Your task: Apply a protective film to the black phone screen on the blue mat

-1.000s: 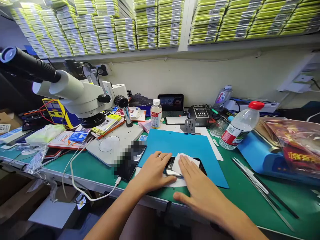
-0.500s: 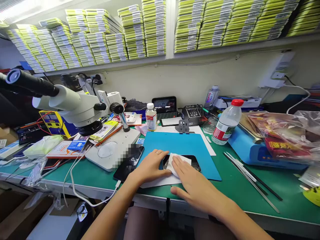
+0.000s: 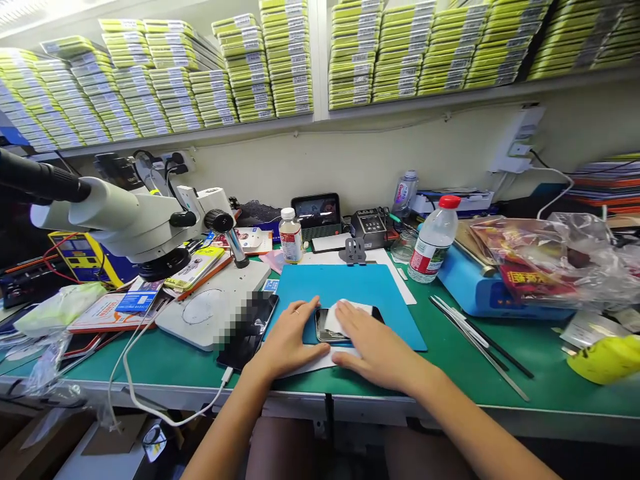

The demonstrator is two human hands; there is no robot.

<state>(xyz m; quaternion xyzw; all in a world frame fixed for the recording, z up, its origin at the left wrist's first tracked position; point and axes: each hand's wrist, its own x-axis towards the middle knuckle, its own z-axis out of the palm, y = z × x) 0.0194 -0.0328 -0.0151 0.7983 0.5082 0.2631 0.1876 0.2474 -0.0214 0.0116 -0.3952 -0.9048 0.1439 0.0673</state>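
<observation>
A phone [image 3: 323, 326] with a dark, glossy face lies flat on the blue mat [image 3: 333, 283]. My right hand [image 3: 377, 347] presses a folded white tissue [image 3: 361, 308] against the phone with its fingers, covering much of the face. At the phone's left end is my left hand [image 3: 287, 340], thumb and fingers apart around that end; whether it touches the phone I cannot tell. White paper [image 3: 315, 362] shows under the mat's near edge. A larger black device [image 3: 250, 330] lies left of my left hand, with a white cable [image 3: 175, 421] near it.
On the left stands a microscope [image 3: 115, 217] on its pale base. A red-capped bottle [image 3: 434, 241], a blue machine [image 3: 467, 283] and thin tools [image 3: 483, 343] are to the right. A small bottle [image 3: 291, 239] and a screen [image 3: 317, 210] stand behind the mat. Yellow-green cases [image 3: 287, 60] fill the shelf.
My right hand has slid the tissue toward the far side of the phone, uncovering more of its left part. My left hand stays by the phone. The whole view has shifted slightly.
</observation>
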